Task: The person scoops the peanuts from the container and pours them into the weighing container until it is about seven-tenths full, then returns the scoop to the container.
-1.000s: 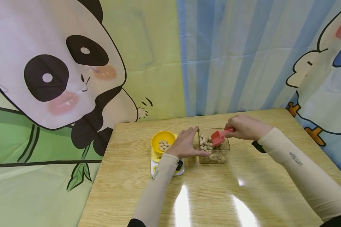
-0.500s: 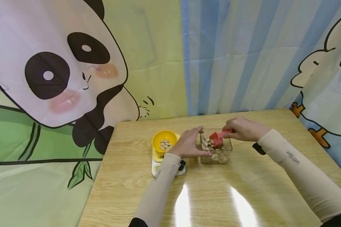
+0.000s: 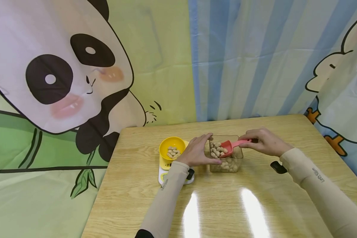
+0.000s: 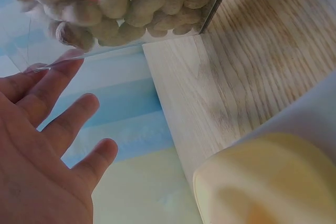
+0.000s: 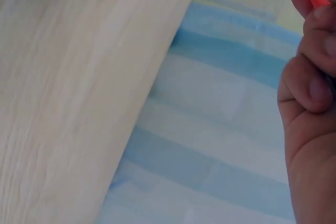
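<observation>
1. Nearest, two pale sleeves (image 3: pixel 166 201) reach over the wooden table (image 3: pixel 131 185), with black wrist devices (image 3: pixel 278 167) at their ends.
2. Left hand (image 3: pixel 197 152): fingers spread and fairly straight, not clenched. They touch the left side of a clear container (image 3: pixel 239 158), while the thumb lies along its near side.
3. Right hand (image 3: pixel 264 142): fingers curled in, pinching the handle of a red scoop (image 3: pixel 234 144). The scoop's head sits within the container's rim, just beside a heap of peanuts (image 3: pixel 216 151), its handle pointing right.
4. Left of the container stands a white-and-yellow kitchen scale (image 3: pixel 161 177), partly hidden by the left wrist. It bears a yellow bowl (image 3: pixel 172 141) with several peanuts inside.
5. Behind the table's back edge hangs printed fabric: a panda (image 3: pixel 65 109) at left, blue stripes (image 3: pixel 215 66) mid-view, a white cartoon figure (image 3: pixel 345 102) far right.
</observation>
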`<state>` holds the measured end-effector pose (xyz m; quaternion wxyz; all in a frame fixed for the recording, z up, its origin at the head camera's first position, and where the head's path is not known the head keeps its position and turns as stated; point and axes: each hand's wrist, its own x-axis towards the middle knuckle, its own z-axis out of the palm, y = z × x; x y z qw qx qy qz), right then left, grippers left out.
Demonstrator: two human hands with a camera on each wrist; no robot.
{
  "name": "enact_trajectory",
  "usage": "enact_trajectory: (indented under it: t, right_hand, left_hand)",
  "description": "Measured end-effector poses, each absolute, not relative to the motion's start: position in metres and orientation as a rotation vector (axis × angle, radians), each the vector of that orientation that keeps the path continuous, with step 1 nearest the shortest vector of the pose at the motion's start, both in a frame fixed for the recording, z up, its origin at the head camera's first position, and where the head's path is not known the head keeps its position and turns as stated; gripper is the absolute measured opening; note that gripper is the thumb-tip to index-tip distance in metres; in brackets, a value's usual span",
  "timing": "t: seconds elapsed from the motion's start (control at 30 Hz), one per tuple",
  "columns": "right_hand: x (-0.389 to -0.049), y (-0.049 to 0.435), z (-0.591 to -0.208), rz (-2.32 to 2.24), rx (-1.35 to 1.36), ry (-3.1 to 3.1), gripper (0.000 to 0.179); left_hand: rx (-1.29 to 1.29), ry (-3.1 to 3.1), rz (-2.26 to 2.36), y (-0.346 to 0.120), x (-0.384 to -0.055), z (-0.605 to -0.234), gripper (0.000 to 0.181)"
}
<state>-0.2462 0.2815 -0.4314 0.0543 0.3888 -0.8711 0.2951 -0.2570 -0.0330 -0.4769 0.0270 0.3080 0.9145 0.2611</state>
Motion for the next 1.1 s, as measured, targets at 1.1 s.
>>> enact_trajectory:
  t: [1.1]
  right_hand:
    - [-0.228,0.270,-0.446,1.243,0.872,-2.638,0.019]
  left_hand:
    - [0.913,2.807,0.867,-0.034,-0.257,-0.480,0.120]
